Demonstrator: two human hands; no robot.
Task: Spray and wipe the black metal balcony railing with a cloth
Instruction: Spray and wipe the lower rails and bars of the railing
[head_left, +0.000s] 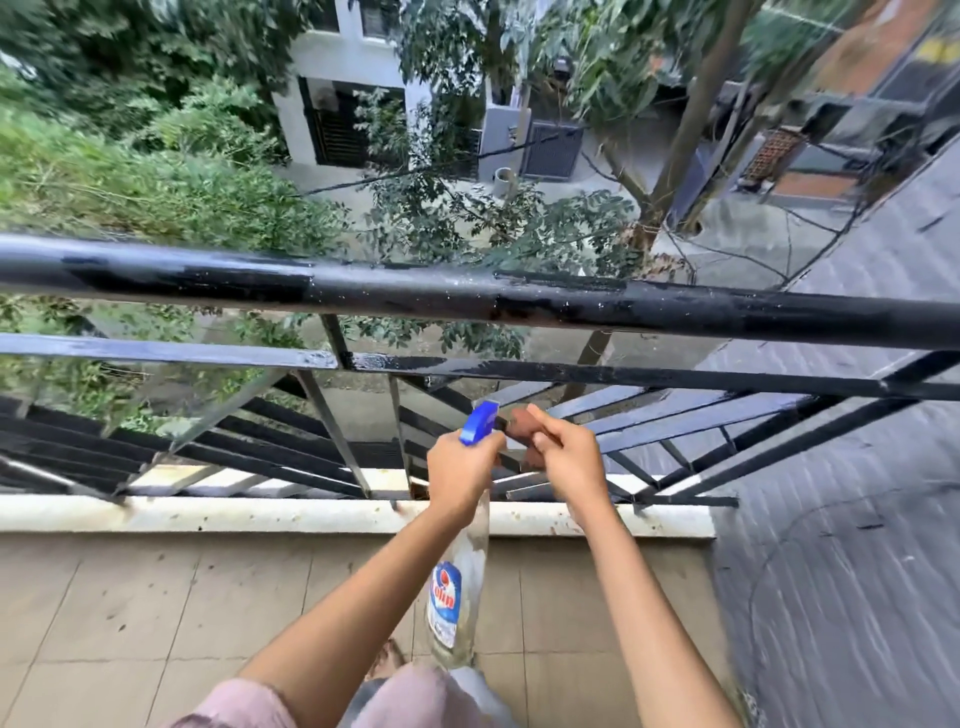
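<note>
Black railing (467, 296): long axis left-right, bars just beyond both hands, top rail wet. Left hand (460, 470): curled round bottle (457, 587) neck, nozzle toward bars. Right hand (569, 457): gripping bunched cloth (519, 423) at lower bars.

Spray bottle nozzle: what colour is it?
Blue nozzle, clearest in the head view.

Glossy wet black metal railing (467, 296); clear plastic spray bottle (457, 597); matt tiled floor (156, 613)
</note>
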